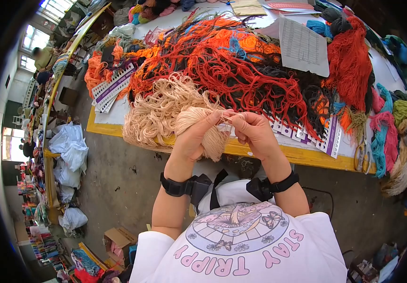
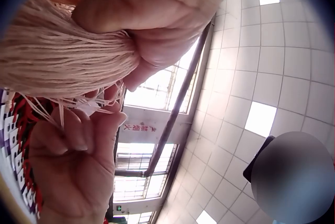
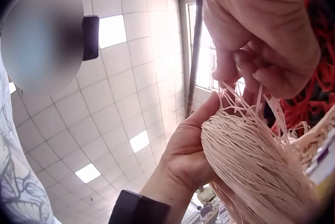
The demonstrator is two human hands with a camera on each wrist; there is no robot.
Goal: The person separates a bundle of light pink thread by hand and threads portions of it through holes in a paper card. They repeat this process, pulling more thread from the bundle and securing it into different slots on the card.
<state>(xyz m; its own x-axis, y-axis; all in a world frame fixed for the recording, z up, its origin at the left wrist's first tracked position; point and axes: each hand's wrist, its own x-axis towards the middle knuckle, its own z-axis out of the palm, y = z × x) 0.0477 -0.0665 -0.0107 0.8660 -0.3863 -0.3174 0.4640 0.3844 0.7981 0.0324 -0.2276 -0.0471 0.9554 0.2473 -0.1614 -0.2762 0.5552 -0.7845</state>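
My left hand [image 1: 193,139] grips a skein of pale peach yarn [image 1: 190,118], its thumb along the top. In the left wrist view the skein [image 2: 57,56] fans out from under the fingers, its strands drawn together at the end. Close on the other side, my right hand [image 1: 256,133] pinches a few thin strands between thumb and curled fingers. These strands [image 3: 243,98] stretch up from the gathered end of the skein [image 3: 251,156] in the right wrist view. A loose, curly heap of the same peach yarn [image 1: 158,106] lies on the table right behind the left hand.
Tangled red, orange and black yarn [image 1: 222,70] covers the table's middle. Printed sheets [image 1: 302,47], punched cards [image 1: 114,89] and scissors [image 1: 361,153] lie around it. More coloured yarn [image 1: 385,120] hangs at the right corner. The yellow table edge [image 1: 302,158] runs beneath the hands.
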